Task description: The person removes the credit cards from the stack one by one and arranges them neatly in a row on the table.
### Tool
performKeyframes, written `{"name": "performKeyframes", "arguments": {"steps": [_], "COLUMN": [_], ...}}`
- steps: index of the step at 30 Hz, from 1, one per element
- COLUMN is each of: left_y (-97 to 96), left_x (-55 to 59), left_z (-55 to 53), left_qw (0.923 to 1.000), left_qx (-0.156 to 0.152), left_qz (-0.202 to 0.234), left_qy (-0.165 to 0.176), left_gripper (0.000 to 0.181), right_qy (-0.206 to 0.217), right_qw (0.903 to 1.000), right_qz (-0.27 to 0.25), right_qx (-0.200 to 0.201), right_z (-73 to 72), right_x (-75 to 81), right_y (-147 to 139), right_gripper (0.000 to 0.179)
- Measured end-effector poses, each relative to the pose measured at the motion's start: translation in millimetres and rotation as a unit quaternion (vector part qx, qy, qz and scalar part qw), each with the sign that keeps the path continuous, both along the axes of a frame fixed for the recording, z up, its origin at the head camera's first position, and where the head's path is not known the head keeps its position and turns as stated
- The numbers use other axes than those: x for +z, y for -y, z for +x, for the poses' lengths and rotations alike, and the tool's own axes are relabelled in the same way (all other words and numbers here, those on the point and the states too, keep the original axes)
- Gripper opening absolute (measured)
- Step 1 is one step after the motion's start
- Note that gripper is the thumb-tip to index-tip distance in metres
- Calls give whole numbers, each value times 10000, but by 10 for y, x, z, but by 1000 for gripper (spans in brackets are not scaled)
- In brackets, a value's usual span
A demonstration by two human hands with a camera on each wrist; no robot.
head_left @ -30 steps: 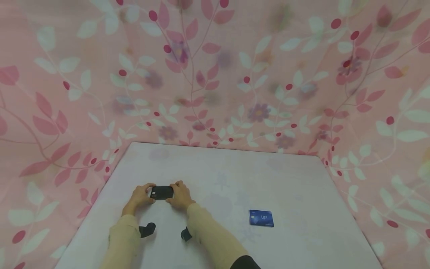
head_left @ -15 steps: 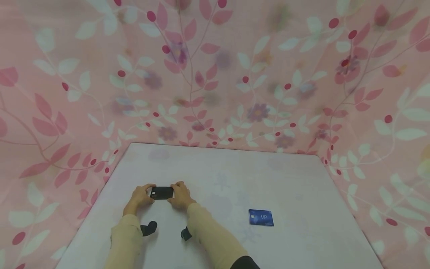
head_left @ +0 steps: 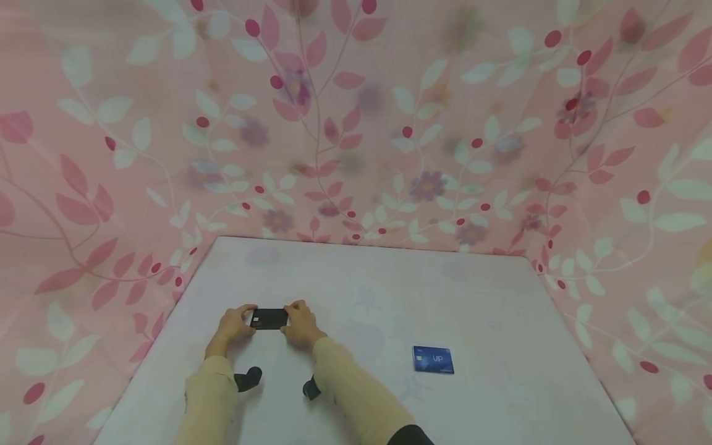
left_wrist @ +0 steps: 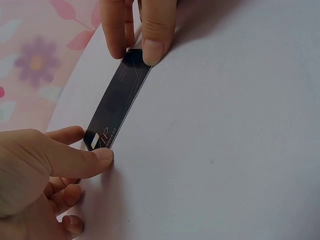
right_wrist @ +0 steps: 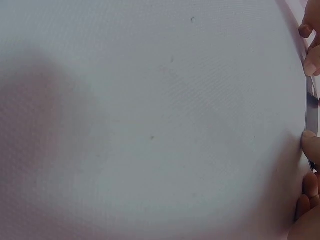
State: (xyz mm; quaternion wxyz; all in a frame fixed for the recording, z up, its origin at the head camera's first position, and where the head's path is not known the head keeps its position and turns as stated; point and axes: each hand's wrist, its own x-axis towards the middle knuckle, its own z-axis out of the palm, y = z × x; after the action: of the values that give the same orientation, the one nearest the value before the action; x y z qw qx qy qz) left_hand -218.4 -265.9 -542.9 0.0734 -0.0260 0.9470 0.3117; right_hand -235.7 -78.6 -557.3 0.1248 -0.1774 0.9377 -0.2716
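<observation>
A black card with a small chip lies level between both hands at the left of the head view. My left hand pinches its left end between thumb and fingers. On the opposite short edge, the thumb and fingers of my right hand grip it. The left wrist view shows "VIP" lettering on the card near the left thumb, and the surface close under it. Only a thin strip of the card and some fingertips show at the edge of the right wrist view.
A blue card marked VIP lies on the white table, to the right of both arms. Dark straps stick out at both wrists. Pink floral cloth hangs behind the table and along its sides.
</observation>
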Motion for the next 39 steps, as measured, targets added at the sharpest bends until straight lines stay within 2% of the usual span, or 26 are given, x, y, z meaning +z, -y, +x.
{"name": "performKeyframes", "arguments": {"steps": [9,17,21,26,31,34,39], "left_y": [10,-6,9,34,39,31,-42], "left_x": [-61,-30,-23,-87,-154,-191,-214], "left_z": [-16,-7,29,96,180,240,366], "left_qw": [10000,10000,9996,9979,9926,9889,9802], "left_qx": [38,-27,-83,-118,251,511,847], "left_qz": [-60,62,244,444,1051,1241,1330], "left_qy": [-4,-51,-121,-463,-560,-645,-1198], "left_gripper": [57,60,65,69,69,66,58], "right_qy": [45,100,-119,-448,-871,-1198,-1605], "right_qw": [10000,9999,9995,9963,9905,9858,9786], "right_qz": [-24,-93,-258,-698,-1049,-1155,-1251], "right_qx": [51,3,169,232,166,209,307], "right_z": [-12,-32,-15,27,70,95,138], "right_x": [-4,-10,-30,-99,-111,-111,-97], "right_y": [-11,-34,-67,-138,-204,-236,-291], "right_gripper": [50,51,53,53,46,41,36]}}
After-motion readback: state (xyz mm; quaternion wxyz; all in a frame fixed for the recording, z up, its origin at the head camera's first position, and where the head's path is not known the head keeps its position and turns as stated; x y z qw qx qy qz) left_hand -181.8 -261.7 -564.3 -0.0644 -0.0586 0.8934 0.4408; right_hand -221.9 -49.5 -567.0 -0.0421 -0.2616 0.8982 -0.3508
